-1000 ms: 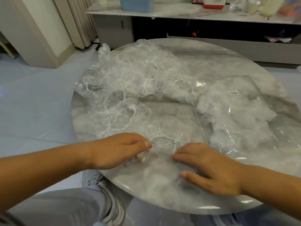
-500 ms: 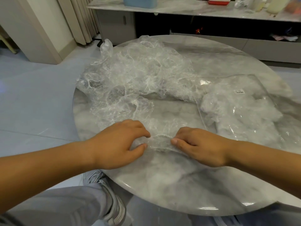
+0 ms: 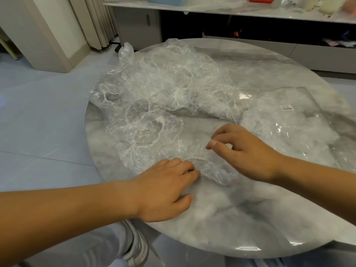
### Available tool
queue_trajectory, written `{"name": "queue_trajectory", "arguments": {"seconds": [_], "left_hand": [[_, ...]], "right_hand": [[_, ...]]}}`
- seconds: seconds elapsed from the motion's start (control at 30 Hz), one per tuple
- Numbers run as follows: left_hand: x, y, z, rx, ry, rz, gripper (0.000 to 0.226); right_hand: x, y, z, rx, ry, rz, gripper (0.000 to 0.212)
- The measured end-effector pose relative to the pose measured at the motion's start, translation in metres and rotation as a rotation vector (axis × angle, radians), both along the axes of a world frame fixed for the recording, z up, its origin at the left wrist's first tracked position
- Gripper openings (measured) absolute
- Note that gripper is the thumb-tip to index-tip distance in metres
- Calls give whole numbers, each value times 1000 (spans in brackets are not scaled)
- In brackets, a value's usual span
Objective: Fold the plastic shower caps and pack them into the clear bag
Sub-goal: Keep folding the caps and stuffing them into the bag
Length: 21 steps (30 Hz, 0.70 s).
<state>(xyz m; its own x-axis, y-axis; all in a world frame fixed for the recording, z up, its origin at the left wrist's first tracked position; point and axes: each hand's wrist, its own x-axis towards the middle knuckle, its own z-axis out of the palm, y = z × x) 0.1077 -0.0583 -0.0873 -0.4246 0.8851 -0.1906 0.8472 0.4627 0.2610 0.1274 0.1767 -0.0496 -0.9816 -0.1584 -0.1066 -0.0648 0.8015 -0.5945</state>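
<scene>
Plastic film this thin slips and springs back, so we fold slowly. Our left hand [image 3: 165, 189] lies flat with fingers straight, pinning the gathered rim of one shower cap [image 3: 209, 168] to the marble table [image 3: 240, 245] close to its near edge. Our right hand [image 3: 244, 151] seems to pinch the film's far side between thumb and forefinger. We judge it best to draw that pinch toward the pinned rim, pressing the air out before creasing. Toward the right edge the clear bag [image 3: 316, 105] lies flat, holding a whitish mass of packed caps [image 3: 269, 126]; its mouth we cannot make out. Toward the left and far edges sit the loose caps [image 3: 163, 89], heaped.
</scene>
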Motion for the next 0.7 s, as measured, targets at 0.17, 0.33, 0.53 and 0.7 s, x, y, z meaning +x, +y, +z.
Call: {"name": "queue_trajectory", "arguments": {"seconds": [0.17, 0.33, 0.53, 0.7], "left_hand": [[-10, 3, 4, -63, -118, -5, 61], [-24, -3, 8, -63, -300, 15, 62], [-32, -10, 6, -67, -340, -10, 73], [-36, -10, 14, 3, -422, 22, 58]], "right_hand": [[-22, -7, -7, -277, -377, -115, 51], [-24, -3, -15, -422, -383, -197, 55], [6, 12, -19, -115, 89, 218, 54], [29, 16, -29, 147, 317, 606, 49]]}}
